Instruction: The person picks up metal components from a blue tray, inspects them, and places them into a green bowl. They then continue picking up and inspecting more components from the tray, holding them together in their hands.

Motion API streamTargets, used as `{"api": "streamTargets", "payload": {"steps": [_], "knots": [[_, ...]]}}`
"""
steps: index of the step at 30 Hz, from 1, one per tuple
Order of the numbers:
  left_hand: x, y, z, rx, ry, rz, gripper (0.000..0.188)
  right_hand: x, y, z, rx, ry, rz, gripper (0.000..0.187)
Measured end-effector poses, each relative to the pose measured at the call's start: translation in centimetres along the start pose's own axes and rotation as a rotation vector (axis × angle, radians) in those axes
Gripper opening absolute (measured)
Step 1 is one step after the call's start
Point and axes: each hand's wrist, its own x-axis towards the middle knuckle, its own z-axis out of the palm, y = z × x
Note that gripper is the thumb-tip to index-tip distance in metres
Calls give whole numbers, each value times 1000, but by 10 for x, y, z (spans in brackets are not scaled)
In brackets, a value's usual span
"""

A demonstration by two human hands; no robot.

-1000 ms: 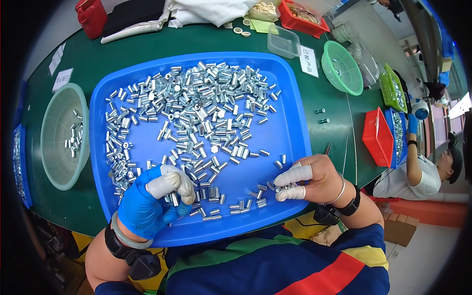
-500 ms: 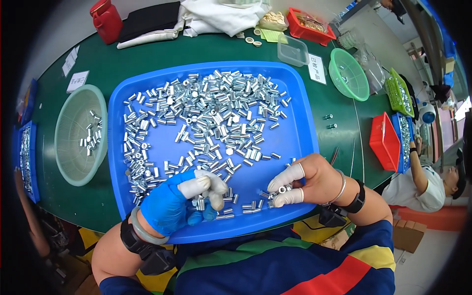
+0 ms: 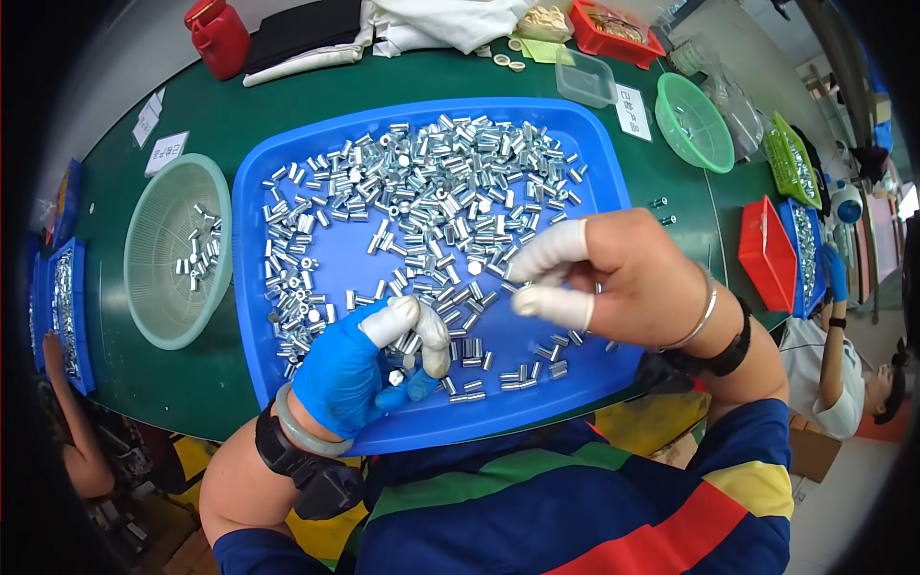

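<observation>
over the blue tray point(image 3: 537, 404), left hand point(image 3: 340, 369) curls round shiny silver cylinders point(image 3: 396, 378), right hand point(image 3: 628, 273) grip unclear.

Left hand point(image 3: 372, 359): curled fingers cover most of the metal pieces point(image 3: 397, 378) gripped there; count not readable. Right hand point(image 3: 618, 278): cannot tell whether a piece sits at the fingertips; palm and wrist hide part of the right wall of the tray point(image 3: 247, 287). Pile point(image 3: 450, 168): lower layers buried; many piece ends too small to resolve. Far side: white cloth point(image 3: 441, 24) cut by upper edge. Left: another person's arm point(image 3: 81, 422) dim, body mostly lost in dark rim.
</observation>
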Motion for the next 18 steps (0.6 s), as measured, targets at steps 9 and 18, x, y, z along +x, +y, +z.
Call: {"api": "streamTargets", "payload": {"steps": [9, 18], "knots": [[0, 3, 8, 41, 14, 72, 28, -70, 37, 8, -498, -28, 79, 19], [5, -5, 0, -2, -41, 144, 25, -64, 45, 23, -565, 34, -11, 20]]}}
